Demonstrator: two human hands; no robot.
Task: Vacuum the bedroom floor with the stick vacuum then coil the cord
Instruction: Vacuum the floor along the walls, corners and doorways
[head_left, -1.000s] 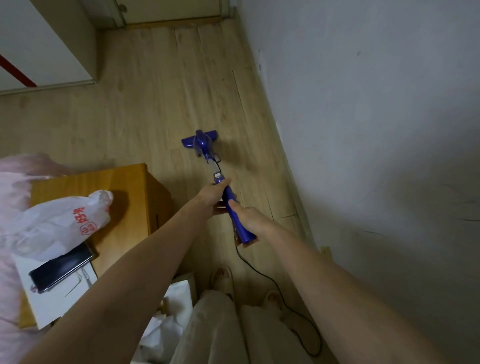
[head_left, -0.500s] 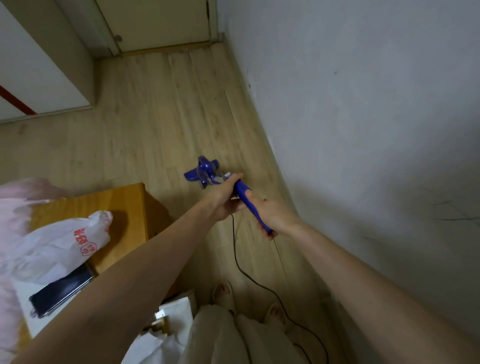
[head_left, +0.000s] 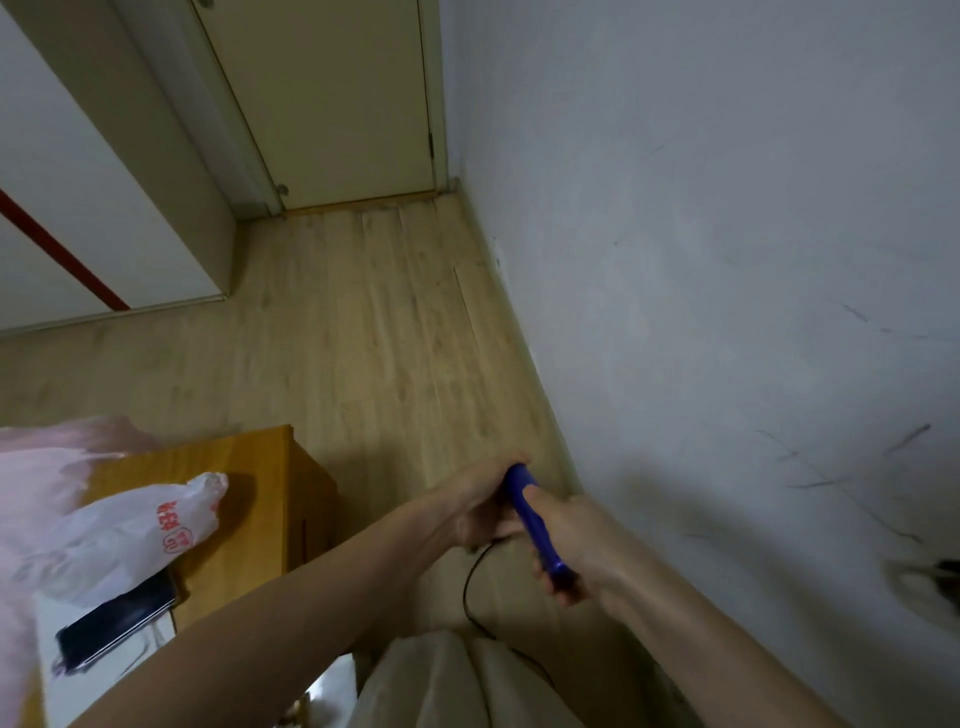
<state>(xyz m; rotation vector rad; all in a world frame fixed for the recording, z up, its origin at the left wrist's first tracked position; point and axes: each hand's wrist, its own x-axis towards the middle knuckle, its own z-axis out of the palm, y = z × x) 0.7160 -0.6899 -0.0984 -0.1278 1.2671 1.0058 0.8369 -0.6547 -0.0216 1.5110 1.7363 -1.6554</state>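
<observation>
- Fingers (head_left: 551, 584) of right hand (head_left: 576, 540) curled round near end of blue vacuum handle (head_left: 532, 519), thumb laid along its top.
- Left hand (head_left: 475, 506) wrapped round far end of same handle, fingers closed over it; both hands just beside each other on the handle, low centre of view.
- Handle tilted, far end up-left, near end down-right; rest of stick vacuum and its floor head hidden behind the hands, can't tell where they sit.
- Black cord (head_left: 470, 587) drops from under left hand, loops down toward near edge, runs over light trousers (head_left: 457, 686) and out of sight.
- Both forearms reach in from near edge, left from bottom left, right from bottom right.
- Wooden floor (head_left: 363, 332) stretches from the hands to the far door (head_left: 332, 104).
- White wall (head_left: 727, 260) fills right side, scuff marks on it, meets floor just right of the hands.
- Wooden table (head_left: 249, 499) to the left of the hands, near.
- White plastic bag (head_left: 130, 535) with red print lies on table.
- Dark phone (head_left: 114, 629) sits nearer on a white sheet at table's near-left part.
- Pink fabric (head_left: 31, 467) at far-left edge, blurred.
- White cabinet (head_left: 78, 182) with red stripe at far left.
</observation>
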